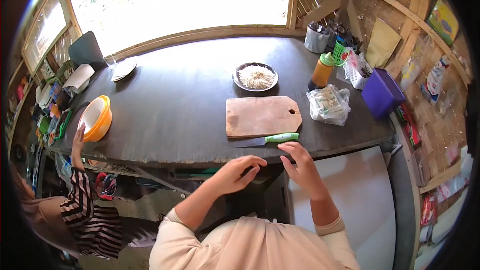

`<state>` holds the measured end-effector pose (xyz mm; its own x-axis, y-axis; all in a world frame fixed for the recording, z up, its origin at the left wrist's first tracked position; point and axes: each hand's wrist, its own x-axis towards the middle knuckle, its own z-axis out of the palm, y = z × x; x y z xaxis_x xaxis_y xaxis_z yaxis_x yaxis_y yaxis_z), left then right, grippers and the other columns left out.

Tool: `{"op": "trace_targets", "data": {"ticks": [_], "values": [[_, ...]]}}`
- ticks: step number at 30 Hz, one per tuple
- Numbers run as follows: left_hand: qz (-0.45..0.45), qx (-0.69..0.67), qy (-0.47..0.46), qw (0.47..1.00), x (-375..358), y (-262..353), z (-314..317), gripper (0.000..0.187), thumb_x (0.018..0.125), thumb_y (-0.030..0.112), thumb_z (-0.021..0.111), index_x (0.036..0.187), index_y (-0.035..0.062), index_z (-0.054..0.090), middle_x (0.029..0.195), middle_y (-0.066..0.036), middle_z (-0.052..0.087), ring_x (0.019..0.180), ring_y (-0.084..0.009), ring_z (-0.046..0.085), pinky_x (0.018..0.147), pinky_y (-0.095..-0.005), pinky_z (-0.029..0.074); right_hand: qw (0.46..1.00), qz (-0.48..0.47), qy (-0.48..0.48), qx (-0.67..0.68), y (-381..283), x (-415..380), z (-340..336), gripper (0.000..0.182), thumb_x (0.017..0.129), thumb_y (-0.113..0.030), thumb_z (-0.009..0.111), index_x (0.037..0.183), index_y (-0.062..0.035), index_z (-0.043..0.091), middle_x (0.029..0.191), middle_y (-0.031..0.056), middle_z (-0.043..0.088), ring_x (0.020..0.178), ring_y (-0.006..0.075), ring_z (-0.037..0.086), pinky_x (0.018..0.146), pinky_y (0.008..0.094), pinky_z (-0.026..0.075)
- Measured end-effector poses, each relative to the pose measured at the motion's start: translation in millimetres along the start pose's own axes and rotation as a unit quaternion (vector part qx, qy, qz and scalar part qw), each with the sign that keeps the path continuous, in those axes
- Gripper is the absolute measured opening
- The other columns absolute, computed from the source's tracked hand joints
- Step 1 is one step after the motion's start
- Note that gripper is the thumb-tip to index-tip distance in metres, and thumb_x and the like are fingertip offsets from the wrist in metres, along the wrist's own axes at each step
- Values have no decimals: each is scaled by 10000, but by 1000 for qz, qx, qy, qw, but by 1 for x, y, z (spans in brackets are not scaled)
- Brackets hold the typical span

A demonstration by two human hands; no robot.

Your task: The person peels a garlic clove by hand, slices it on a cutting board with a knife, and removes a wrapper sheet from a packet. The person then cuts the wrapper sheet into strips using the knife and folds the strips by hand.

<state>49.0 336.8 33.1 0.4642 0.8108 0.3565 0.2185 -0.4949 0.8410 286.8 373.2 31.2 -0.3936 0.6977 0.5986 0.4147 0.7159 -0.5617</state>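
Far left of the cutting board point(260, 116), an orange bowl point(103, 126) by a co-worker's hand point(79, 137). Below the board's near-left part, left hand point(239, 172), fingers bent, thumb apart. Behind the board, plate point(239, 83) of pale shreds; along its near edge, knife point(274, 139). Just beside the handle, right hand point(301, 168), fingers parted widely from thumb. Right of the board, plastic bag point(328, 106).

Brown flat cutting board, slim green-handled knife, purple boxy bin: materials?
Brown flat cutting board: matte wood, by patchy tan tones. Slim green-handled knife: dull grey blade, likely metal; smooth bright handle, probably plastic. Purple boxy bin: likely satin plastic, by its even colour.
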Motion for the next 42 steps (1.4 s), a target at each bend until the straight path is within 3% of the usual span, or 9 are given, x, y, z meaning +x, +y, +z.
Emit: {"op": "trace_targets", "data": {"ticks": [4,13,18,22,23,26,27,31,42], "values": [[59,113,-88,988,51,-39,-48,236,893,7,557,1121,34,608,1104,-130,645,1027,-327,618,891,-392,495,983,-2,-68,-172,41,24,16,309,839,-134,674,1141,-89,627,1145,94,620,1071,295,598,905,399,457],[101,245,-137,955,142,-135,-135,210,918,117,591,1119,56,601,1187,-124,595,1103,-342,568,943,-413,469,974,24,-175,-145,91,51,29,258,749,-134,720,1000,-82,691,980,80,606,937,280,597,859,409,487],[-34,190,-74,978,166,-171,-153,213,922,141,593,1119,60,604,1147,-135,589,1097,-332,561,928,-400,478,979,45,-173,-93,91,58,27,230,697,-100,728,914,-69,659,961,89,608,900,284,604,816,404,499],[-43,263,-72,961,169,-192,-150,291,888,255,652,1112,74,613,1147,-147,576,1110,-341,548,934,-406,474,980,27,-186,-60,91,63,14,234,685,-80,709,907,-64,634,950,96,630,902,283,619,806,390,503],[-88,282,-123,948,168,-193,-151,465,860,398,676,1204,100,582,1271,-156,521,1207,-357,489,1002,-468,421,980,48,-191,-25,93,64,11,232,687,-69,700,907,-61,628,944,100,636,900,287,624,805,386,504],[-99,327,-150,928,157,-174,-143,667,825,530,677,1330,132,501,1414,-166,413,1316,-372,388,1062,-543,336,985,137,-103,-27,107,74,0,229,695,-48,686,914,-41,622,920,116,640,895,300,631,793,382,511],[-93,318,-184,925,155,-179,-141,906,743,652,692,1444,167,383,1525,-201,266,1404,-421,251,1095,-622,238,986,136,-78,-50,115,77,-3,248,738,-35,664,982,-19,620,937,135,628,894,305,626,772,379,515],[-34,360,-218,906,146,-154,-116,1100,649,738,701,1503,179,291,1561,-265,154,1428,-510,130,1090,-698,153,969,223,7,-101,142,80,0,312,830,-39,606,1141,-14,597,999,160,587,892,310,608,771,380,507],[-13,405,-255,878,148,-140,-97,1262,548,785,717,1544,213,194,1563,-284,126,1425,-533,101,1058,-739,129,944,249,51,-211,175,75,18,352,836,-29,633,1185,-32,591,999,175,538,917,355,571,808,429,484]]}}
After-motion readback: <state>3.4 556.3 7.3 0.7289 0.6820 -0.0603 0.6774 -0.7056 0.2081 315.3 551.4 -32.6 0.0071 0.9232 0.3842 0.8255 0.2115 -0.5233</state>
